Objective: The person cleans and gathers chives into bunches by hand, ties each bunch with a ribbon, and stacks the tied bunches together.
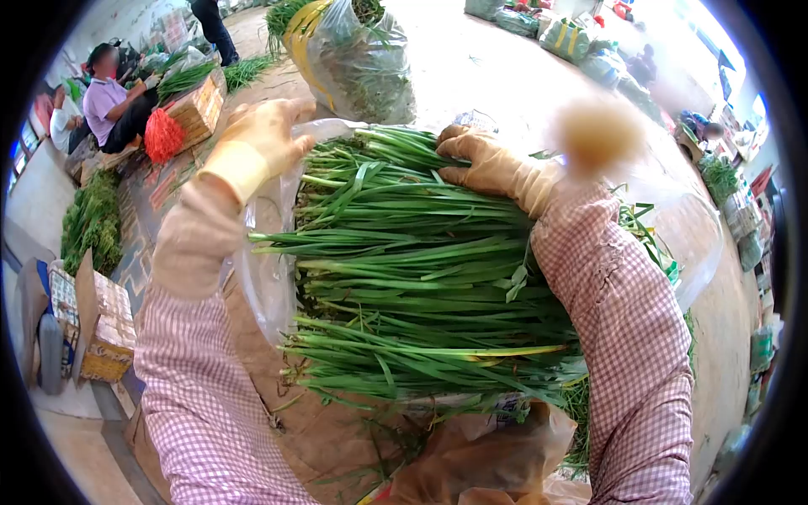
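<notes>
Long green leafy stalks (421, 261) lie side by side in a wide pile on clear plastic sheeting (268, 278), their pale ends to the left. At the pile's upper left, my left hand (265, 143), in a cream glove, has its fingers apart beside the plastic's edge, with nothing seen in it. My right hand (480, 160), gloved and stained brown at the fingertips, rests on the top right of the pile with its fingers spread over the leaves.
A full plastic sack of greens (366, 67) stands beyond the pile. A seated person (114, 105) is at the upper left near a wooden crate (198, 109) and red strings (165, 135). Boxes (109, 324) stand at the left. More sacks (564, 40) line the upper right.
</notes>
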{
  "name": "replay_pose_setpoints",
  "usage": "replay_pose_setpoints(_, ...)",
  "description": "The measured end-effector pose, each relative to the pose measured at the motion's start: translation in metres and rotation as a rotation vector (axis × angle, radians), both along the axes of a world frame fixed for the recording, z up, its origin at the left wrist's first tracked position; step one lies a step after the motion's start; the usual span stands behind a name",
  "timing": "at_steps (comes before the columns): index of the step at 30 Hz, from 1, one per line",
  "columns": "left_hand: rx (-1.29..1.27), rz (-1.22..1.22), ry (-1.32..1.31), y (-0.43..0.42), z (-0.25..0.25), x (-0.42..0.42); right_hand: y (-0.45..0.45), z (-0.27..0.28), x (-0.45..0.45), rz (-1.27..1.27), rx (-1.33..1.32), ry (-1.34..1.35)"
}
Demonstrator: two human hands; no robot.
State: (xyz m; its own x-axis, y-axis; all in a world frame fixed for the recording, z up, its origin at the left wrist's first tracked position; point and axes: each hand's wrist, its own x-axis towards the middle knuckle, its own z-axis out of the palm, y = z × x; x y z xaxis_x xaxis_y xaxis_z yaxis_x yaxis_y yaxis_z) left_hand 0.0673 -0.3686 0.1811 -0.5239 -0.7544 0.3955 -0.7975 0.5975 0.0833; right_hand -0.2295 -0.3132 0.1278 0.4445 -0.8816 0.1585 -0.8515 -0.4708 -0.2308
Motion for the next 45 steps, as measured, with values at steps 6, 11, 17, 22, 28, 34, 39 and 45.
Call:
replay_pose_setpoints(6, -0.065, 0.108, 0.136, -0.028, -0.009, -0.021, 0.010, 0.009, 0.011, 0.108, -0.091, 0.175)
replay_pose_setpoints(11, -0.171, 0.070, 0.267, -0.029, -0.010, -0.029, 0.005, -0.011, 0.001, 0.066, -0.060, -0.183)
replay_pose_setpoints(17, -0.073, 0.190, 0.399, -0.048, -0.010, -0.032, 0.006, -0.017, 0.005, 0.126, -0.076, -0.141)
replay_pose_setpoints(22, 0.073, 0.273, 0.574, -0.104, -0.020, -0.038, 0.014, -0.007, 0.009, 0.185, -0.057, -0.092)
replay_pose_setpoints(28, -0.059, 0.153, 0.620, -0.042, -0.021, -0.045, 0.001, 0.005, 0.012, -0.191, 0.369, -0.547)
replay_pose_setpoints(34, -0.006, 0.226, 0.564, -0.061, -0.017, -0.036, -0.014, 0.005, 0.034, 0.081, -0.027, 0.047)
replay_pose_setpoints(39, -0.019, 0.262, 0.626, -0.107, -0.029, -0.035, -0.008, -0.004, 0.037, 0.259, -0.426, 0.298)
replay_pose_setpoints(45, -0.131, 0.202, 0.719, -0.069, -0.026, -0.053, -0.022, -0.012, 0.024, -0.033, 0.261, -0.235)
